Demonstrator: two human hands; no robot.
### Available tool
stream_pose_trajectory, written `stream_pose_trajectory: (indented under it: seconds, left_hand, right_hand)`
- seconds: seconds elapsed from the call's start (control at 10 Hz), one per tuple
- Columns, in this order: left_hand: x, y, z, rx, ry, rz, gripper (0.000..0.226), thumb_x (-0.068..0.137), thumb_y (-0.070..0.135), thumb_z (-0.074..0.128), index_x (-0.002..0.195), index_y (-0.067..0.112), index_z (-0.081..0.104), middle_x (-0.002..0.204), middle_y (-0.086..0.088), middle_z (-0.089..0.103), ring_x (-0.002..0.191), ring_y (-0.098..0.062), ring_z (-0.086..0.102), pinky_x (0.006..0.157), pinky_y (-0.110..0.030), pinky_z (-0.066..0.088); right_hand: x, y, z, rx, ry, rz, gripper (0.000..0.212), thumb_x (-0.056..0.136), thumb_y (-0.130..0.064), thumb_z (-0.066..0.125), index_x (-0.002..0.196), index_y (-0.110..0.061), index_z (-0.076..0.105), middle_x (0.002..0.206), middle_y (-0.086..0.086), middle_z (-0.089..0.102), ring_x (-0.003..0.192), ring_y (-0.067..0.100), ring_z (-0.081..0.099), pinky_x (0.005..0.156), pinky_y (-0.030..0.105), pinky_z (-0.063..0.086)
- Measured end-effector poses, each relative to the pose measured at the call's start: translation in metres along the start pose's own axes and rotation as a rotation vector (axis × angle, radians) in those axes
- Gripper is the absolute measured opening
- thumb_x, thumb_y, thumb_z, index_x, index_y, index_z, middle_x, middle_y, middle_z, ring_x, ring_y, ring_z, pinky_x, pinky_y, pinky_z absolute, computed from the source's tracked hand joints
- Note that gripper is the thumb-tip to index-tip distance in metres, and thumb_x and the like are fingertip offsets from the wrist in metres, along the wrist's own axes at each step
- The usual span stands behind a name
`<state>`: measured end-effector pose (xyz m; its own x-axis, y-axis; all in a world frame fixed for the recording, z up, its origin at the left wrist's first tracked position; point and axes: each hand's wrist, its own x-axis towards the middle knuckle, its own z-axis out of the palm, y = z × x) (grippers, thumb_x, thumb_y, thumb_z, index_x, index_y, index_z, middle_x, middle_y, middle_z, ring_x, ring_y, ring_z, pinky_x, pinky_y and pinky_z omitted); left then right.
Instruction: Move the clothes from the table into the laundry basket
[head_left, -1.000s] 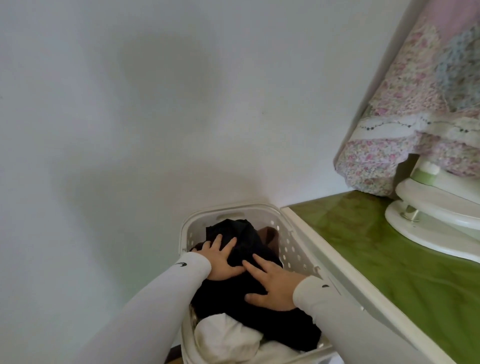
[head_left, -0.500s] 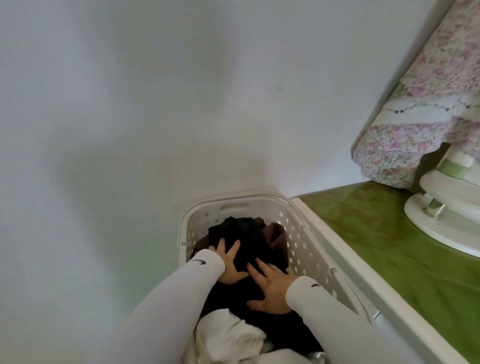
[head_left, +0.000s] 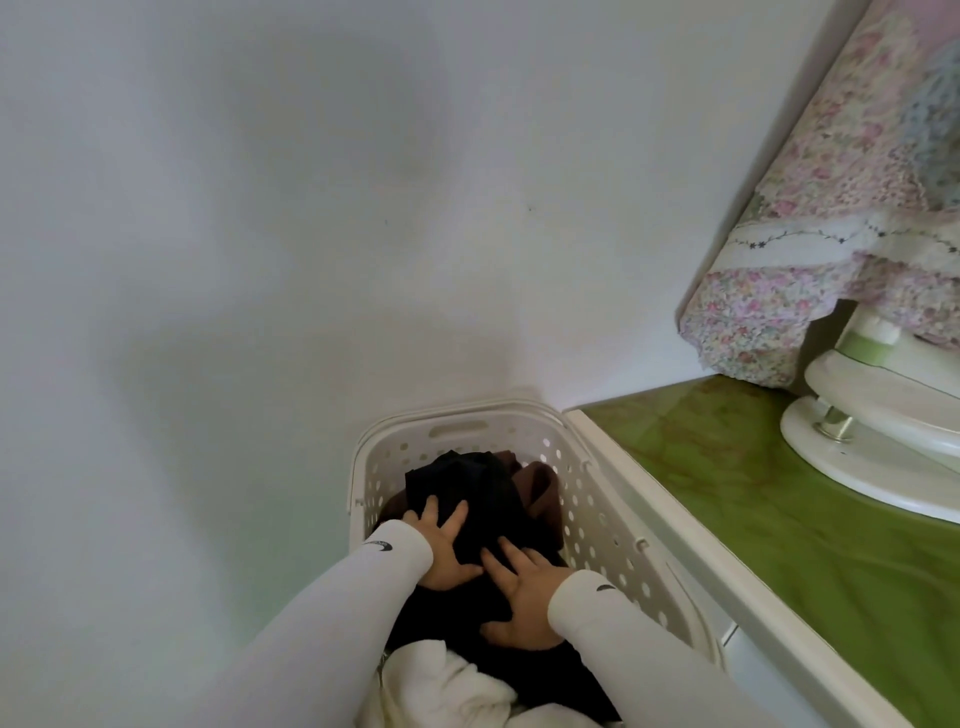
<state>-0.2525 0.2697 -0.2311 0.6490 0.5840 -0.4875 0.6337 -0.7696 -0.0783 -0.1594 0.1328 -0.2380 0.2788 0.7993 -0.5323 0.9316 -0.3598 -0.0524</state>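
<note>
A white perforated laundry basket (head_left: 597, 499) stands on the floor against the wall, left of the table. Inside lie a black garment (head_left: 467, 483), a brown one (head_left: 540, 483) at the back right and a white one (head_left: 447, 686) at the near end. My left hand (head_left: 441, 551) and my right hand (head_left: 519, 592) both lie flat on the black garment with fingers spread, pressing on it. Neither hand grips anything. Both arms wear white sleeves.
The green-topped table (head_left: 779, 509) with a white edge runs along the basket's right side. At its far right stands a white appliance base (head_left: 872, 447) under a floral quilted cover (head_left: 841, 208). A plain white wall fills the left and the back.
Both hands have sunk deeper into the basket, pushing the black garment down. The view has shifted slightly, so the basket's far rim shows more.
</note>
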Motion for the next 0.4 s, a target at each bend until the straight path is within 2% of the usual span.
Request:
stream_pose_trajectory:
  seconds: [0.2,0.3,0.4]
  left_hand:
    - [-0.026,-0.008,-0.021,0.002,0.061,0.034,0.087,0.088,0.073,0.033,0.154,0.036,-0.01,0.165,-0.008,-0.007,0.149,-0.038,0.008,0.118,-0.051,0.016]
    - [-0.041,-0.013,-0.038,-0.024,0.119,0.056,0.084,0.088,0.074,0.03,0.156,0.033,0.001,0.165,-0.009,0.005,0.149,-0.036,0.013,0.119,-0.048,0.018]
    - [-0.051,-0.021,-0.059,-0.084,0.258,0.113,0.074,0.092,0.068,0.029,0.152,0.025,0.027,0.155,-0.01,0.035,0.14,-0.032,0.036,0.113,-0.043,0.031]
  right_hand:
    - [-0.021,0.0,-0.007,0.069,0.107,-0.01,0.09,0.091,-0.062,0.045,0.156,-0.031,-0.009,0.166,0.001,-0.012,0.153,0.029,0.001,0.123,0.047,0.014]
    - [-0.038,0.003,-0.018,0.17,0.18,-0.023,0.087,0.091,-0.065,0.043,0.157,-0.032,-0.005,0.166,0.0,-0.008,0.153,0.026,0.006,0.123,0.043,0.015]
    - [-0.051,0.015,-0.037,0.334,0.383,-0.048,0.078,0.092,-0.064,0.041,0.157,-0.029,0.014,0.164,-0.003,0.014,0.15,0.022,0.022,0.121,0.039,0.023]
